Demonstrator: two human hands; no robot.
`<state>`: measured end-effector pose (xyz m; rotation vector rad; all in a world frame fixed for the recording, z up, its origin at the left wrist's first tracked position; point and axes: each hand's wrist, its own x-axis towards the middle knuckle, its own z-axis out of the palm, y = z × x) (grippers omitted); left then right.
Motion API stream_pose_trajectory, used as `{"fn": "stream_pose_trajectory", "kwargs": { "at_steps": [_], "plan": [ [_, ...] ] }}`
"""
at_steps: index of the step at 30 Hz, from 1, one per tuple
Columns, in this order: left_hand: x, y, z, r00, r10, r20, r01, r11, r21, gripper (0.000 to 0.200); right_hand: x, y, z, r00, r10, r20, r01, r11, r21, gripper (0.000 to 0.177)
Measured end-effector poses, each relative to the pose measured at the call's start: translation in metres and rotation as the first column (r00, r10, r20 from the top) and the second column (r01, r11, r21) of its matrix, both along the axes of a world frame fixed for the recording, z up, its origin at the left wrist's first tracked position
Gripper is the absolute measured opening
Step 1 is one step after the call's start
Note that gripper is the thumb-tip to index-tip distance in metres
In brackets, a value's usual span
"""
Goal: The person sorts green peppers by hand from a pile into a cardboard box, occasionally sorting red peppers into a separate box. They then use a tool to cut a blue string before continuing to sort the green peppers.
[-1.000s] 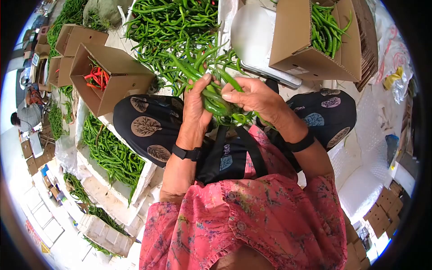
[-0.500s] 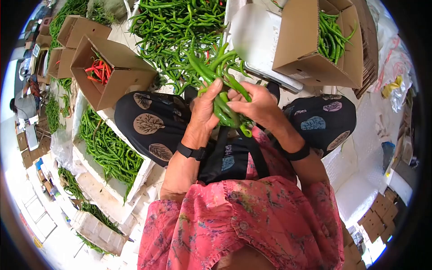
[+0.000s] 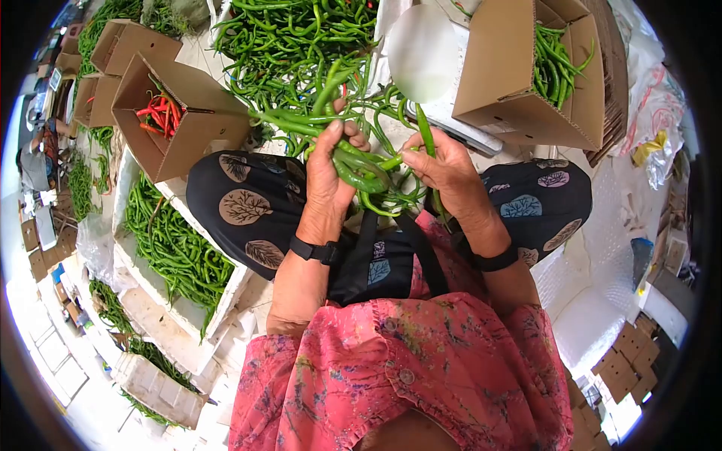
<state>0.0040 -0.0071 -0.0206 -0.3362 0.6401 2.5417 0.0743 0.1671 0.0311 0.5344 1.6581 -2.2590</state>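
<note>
Near the upper centre, the left hand [image 3: 331, 171] is closed around a bunch of green chili peppers [image 3: 359, 167]. The right hand [image 3: 450, 169] pinches a single pepper [image 3: 425, 129] upright. The cardboard box [image 3: 500, 83] at the upper right is partly filled, while a large pile [image 3: 293, 37] at the top looks unsorted, I judge.

The green peppers [image 3: 359, 167] clasped in the left hand [image 3: 329, 177] and pinched by the right hand [image 3: 449, 167] have smooth, waxy, glossy skin, as does the heap [image 3: 293, 45] beyond. The left box [image 3: 199, 128] and the right box [image 3: 511, 90] are matt brown cardboard. The blouse [image 3: 406, 368] is thin pink printed cloth; the trousers [image 3: 241, 203] are matt black cloth. The wristband [image 3: 314, 250] looks like matt black rubber. The tray [image 3: 229, 293] is rough white foam.
</note>
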Motion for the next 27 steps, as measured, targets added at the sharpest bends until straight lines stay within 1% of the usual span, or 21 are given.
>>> {"fn": "stream_pose_trajectory", "kwargs": {
  "at_steps": [1, 2, 4, 5, 8, 11, 12, 13, 15, 16, 17, 18, 19, 20, 21, 22, 23, 24, 25, 26, 27],
  "plan": [
    [-0.001, 0.0, -0.001, 1.0, -0.003, -0.001, 0.003, 1.0, 0.001, 0.043, 0.0, 0.001, 0.0, 0.999, -0.009, -0.034, 0.012, 0.996, 0.085, 0.019],
    [0.0, 0.0, -0.002, 1.0, 0.026, 0.013, -0.026, 1.0, -0.002, 0.041, 0.0, 0.001, 0.0, 0.999, -0.014, -0.034, 0.017, 0.996, 0.084, 0.019],
    [0.002, 0.002, 0.0, 0.998, 0.059, 0.006, -0.059, 0.998, -0.028, 0.039, 0.0, -0.001, 0.002, 0.987, 0.046, -0.154, -0.008, 0.972, 0.236, 0.021],
    [0.002, 0.003, -0.001, 0.999, 0.054, 0.006, -0.053, 0.998, -0.026, 0.039, -0.001, -0.001, 0.001, 0.987, 0.04, -0.154, -0.002, 0.971, 0.238, 0.021],
    [0.004, 0.005, 0.005, 0.996, -0.003, -0.086, 0.0, 0.999, -0.037, 0.037, -0.001, -0.008, -0.007, 0.994, 0.062, -0.087, -0.062, 0.998, 0.008, 0.029],
    [0.005, 0.003, 0.009, 0.992, -0.049, -0.118, 0.035, 0.992, -0.12, 0.038, 0.001, -0.002, 0.004, 0.99, 0.113, -0.086, -0.106, 0.991, 0.079, 0.029],
    [0.004, 0.001, 0.006, 0.993, -0.037, -0.116, 0.014, 0.981, -0.196, 0.036, 0.006, -0.001, -0.002, 0.986, -0.052, -0.156, 0.077, 0.984, 0.158, 0.033],
    [0.004, 0.0, 0.009, 0.992, -0.03, -0.119, 0.006, 0.98, -0.197, 0.036, 0.007, 0.003, 0.02, 0.982, -0.177, -0.069, 0.189, 0.948, 0.256, 0.026],
    [0.007, 0.001, 0.014, 0.969, -0.156, -0.19, 0.048, 0.876, -0.479, 0.034, 0.009, 0.012, 0.04, 0.963, -0.248, -0.108, 0.269, 0.912, 0.31, 0.02],
    [0.009, 0.003, 0.013, 0.962, -0.194, -0.193, 0.07, 0.855, -0.514, 0.029, 0.006, 0.013, 0.05, 0.961, -0.256, -0.107, 0.277, 0.909, 0.311, 0.02],
    [0.012, 0.008, 0.015, 0.951, -0.229, -0.206, 0.079, 0.827, -0.556, 0.029, -0.003, 0.011, 0.061, 0.917, 0.035, -0.397, 0.233, 0.76, 0.606, 0.017],
    [0.014, 0.01, 0.015, 0.934, -0.282, -0.219, 0.103, 0.8, -0.591, 0.029, -0.013, 0.007, 0.07, 0.76, 0.397, -0.514, 0.29, 0.501, 0.816, 0.016],
    [0.016, 0.01, 0.012, 0.915, -0.333, -0.23, 0.123, 0.77, -0.626, 0.028, -0.024, 0.0, 0.076, 0.77, 0.445, -0.457, 0.191, 0.523, 0.831, 0.019],
    [0.018, 0.009, 0.008, 0.912, -0.337, -0.234, 0.126, 0.772, -0.623, 0.028, -0.034, -0.006, 0.06, 0.822, 0.415, -0.389, 0.111, 0.553, 0.826, 0.022],
    [0.02, 0.006, 0.004, 0.854, -0.464, -0.234, 0.186, 0.694, -0.696, 0.031, -0.044, -0.01, 0.043, 0.866, 0.389, -0.316, 0.032, 0.586, 0.809, 0.026],
    [0.02, 0.006, 0.004, 0.784, -0.581, -0.22, 0.232, 0.603, -0.764, 0.034, -0.054, -0.01, 0.041, 0.865, 0.389, -0.317, 0.034, 0.585, 0.81, 0.026],
    [0.022, 0.006, 0.006, 0.785, -0.579, -0.221, 0.231, 0.604, -0.763, 0.034, -0.063, -0.01, 0.039, 0.868, 0.477, -0.139, -0.165, 0.54, 0.825, 0.034],
    [0.024, 0.008, 0.014, 0.816, -0.558, -0.151, 0.33, 0.664, -0.671, 0.038, -0.07, -0.011, 0.036, 0.83, 0.557, 0.041, -0.36, 0.478, 0.801, 0.043],
    [0.026, 0.009, 0.019, 0.837, -0.542, -0.076, 0.414, 0.717, -0.561, 0.041, -0.072, -0.007, 0.032, 0.827, 0.56, 0.042, -0.364, 0.477, 0.8, 0.043],
    [0.028, 0.008, 0.018, 0.856, -0.509, -0.086, 0.405, 0.766, -0.499, 0.04, -0.071, 0.004, 0.026, 0.885, 0.452, -0.107, -0.28, 0.702, 0.655, 0.043],
    [0.027, 0.008, 0.017, 0.861, -0.502, -0.084, 0.401, 0.77, -0.496, 0.04, -0.068, 0.014, 0.022, 0.925, 0.309, -0.22, -0.181, 0.871, 0.457, 0.043]
  ]
}}
